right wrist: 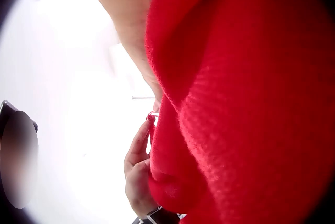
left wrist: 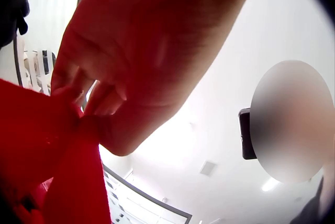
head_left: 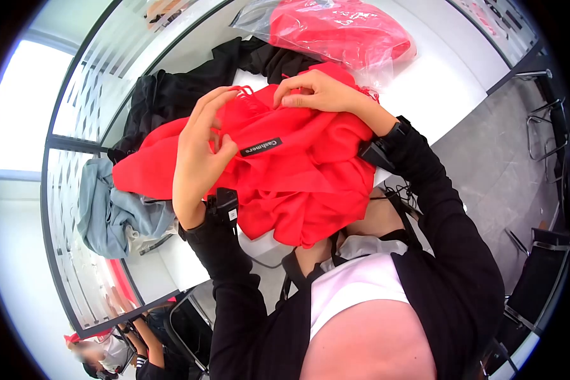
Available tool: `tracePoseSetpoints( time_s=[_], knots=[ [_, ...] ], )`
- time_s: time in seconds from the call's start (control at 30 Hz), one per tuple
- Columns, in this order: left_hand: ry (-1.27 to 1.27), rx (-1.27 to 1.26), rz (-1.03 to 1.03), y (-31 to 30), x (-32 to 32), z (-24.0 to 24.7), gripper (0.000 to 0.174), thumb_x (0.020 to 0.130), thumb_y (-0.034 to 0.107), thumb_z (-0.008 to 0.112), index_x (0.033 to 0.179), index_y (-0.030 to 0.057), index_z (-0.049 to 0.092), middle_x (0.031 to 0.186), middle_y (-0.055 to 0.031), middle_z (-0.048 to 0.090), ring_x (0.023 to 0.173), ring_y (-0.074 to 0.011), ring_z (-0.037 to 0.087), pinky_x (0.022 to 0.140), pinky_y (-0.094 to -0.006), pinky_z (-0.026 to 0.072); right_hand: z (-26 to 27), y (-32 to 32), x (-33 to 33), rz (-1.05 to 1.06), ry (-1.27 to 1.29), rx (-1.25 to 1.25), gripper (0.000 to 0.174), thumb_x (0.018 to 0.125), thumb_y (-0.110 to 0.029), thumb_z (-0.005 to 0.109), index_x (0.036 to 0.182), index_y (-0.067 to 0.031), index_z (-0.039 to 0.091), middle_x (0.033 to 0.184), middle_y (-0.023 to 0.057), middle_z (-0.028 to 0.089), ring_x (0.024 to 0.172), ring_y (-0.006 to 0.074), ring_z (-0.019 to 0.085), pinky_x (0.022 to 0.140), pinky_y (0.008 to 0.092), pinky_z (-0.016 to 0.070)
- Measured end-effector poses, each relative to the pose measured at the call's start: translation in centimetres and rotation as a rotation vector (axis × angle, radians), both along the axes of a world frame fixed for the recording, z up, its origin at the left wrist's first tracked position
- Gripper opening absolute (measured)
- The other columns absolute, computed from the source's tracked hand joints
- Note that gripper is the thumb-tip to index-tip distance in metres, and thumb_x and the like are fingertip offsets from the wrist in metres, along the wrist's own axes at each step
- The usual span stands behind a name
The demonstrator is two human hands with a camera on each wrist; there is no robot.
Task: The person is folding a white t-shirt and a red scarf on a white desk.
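Observation:
A red scarf (head_left: 297, 171) with fringe and a black "Cashmere" label (head_left: 261, 147) lies bunched over the table's near edge. At its left, my left hand (head_left: 199, 149) is raised with bent fingers, their tips at the fringe; in the right wrist view this hand (right wrist: 139, 177) pinches red strands. My right hand (head_left: 320, 92) grips the scarf's far edge with curled fingers, its fingertips partly hidden. In the left wrist view, red cloth (left wrist: 78, 171) hangs by the fingers of my left hand (left wrist: 141, 51). Scarf folds (right wrist: 251, 103) hide most of my right hand in the right wrist view.
Black clothing (head_left: 171, 95) lies behind the scarf, and a clear bag of red fabric (head_left: 342, 31) stands at the back. Grey-blue cloth (head_left: 117, 209) is on the left by the glass partition (head_left: 76, 190). Chairs (head_left: 538, 278) stand at the right; another person (head_left: 111, 351) is at lower left.

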State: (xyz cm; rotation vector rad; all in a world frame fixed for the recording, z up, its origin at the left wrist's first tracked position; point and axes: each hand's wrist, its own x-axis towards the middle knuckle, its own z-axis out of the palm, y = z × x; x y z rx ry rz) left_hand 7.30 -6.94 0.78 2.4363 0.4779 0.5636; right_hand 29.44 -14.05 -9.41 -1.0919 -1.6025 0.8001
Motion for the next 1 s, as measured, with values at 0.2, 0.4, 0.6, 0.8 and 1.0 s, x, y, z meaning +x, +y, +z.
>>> tracePoseSetpoints(
  time_s=[0.2,0.4,0.6,0.8,1.0],
  knots=[
    [0.021,-0.048,-0.068,-0.9,0.7,-0.1,0.05,0.064,-0.009,0.05,0.112,0.0041,0.05,0.117,-0.0055,0.048,0.067,-0.0128,0.047,0.057,-0.0219,0.0418,0.9,-0.7,-0.1,0.007,-0.076,-0.002,0.027,0.07,-0.019,0.071,0.093,-0.0089,0.062,0.091,-0.0012,0.061,0.048,0.0044,0.037,0.044,0.0187,0.0312],
    [0.015,-0.074,-0.129,-1.3,1.3,-0.8,0.051,0.063,-0.01,0.052,0.113,0.0034,0.049,0.117,-0.0069,0.048,0.066,-0.0136,0.048,0.061,-0.0236,0.0429,0.5,-0.3,-0.6,0.057,-0.105,0.139,0.03,0.068,-0.019,0.073,0.093,-0.0091,0.062,0.095,0.0,0.06,0.061,0.0084,0.045,0.054,0.0216,0.0364],
    [0.031,-0.078,-0.159,-1.2,1.3,-1.0,0.053,0.062,-0.012,0.052,0.114,0.0024,0.048,0.117,-0.0076,0.046,0.065,-0.0132,0.048,0.06,-0.0237,0.0429,-0.5,0.5,-0.5,0.088,-0.26,0.398,0.031,0.065,-0.013,0.072,0.092,-0.0064,0.06,0.092,0.0041,0.06,0.091,0.0187,0.053,0.08,0.0302,0.0401],
    [0.014,-0.11,-0.166,-1.5,1.5,-1.0,0.054,0.062,-0.011,0.052,0.114,0.0023,0.048,0.118,-0.0072,0.045,0.066,-0.0131,0.048,0.062,-0.0235,0.043,-0.7,0.3,-1.4,0.051,-0.248,0.321,0.032,0.064,-0.012,0.072,0.091,-0.0041,0.057,0.093,0.0055,0.059,0.091,0.0206,0.054,0.082,0.0311,0.0415],
    [0.003,-0.047,-0.172,-1.3,1.7,-1.5,0.053,0.063,-0.011,0.052,0.114,0.0024,0.047,0.117,-0.0076,0.045,0.066,-0.0139,0.048,0.064,-0.0245,0.0433,-0.7,0.0,-2.0,0.043,-0.19,0.299,0.038,0.063,-0.011,0.072,0.096,-0.0027,0.054,0.094,0.0087,0.058,0.086,0.0214,0.056,0.08,0.0314,0.0439]
  ],
)
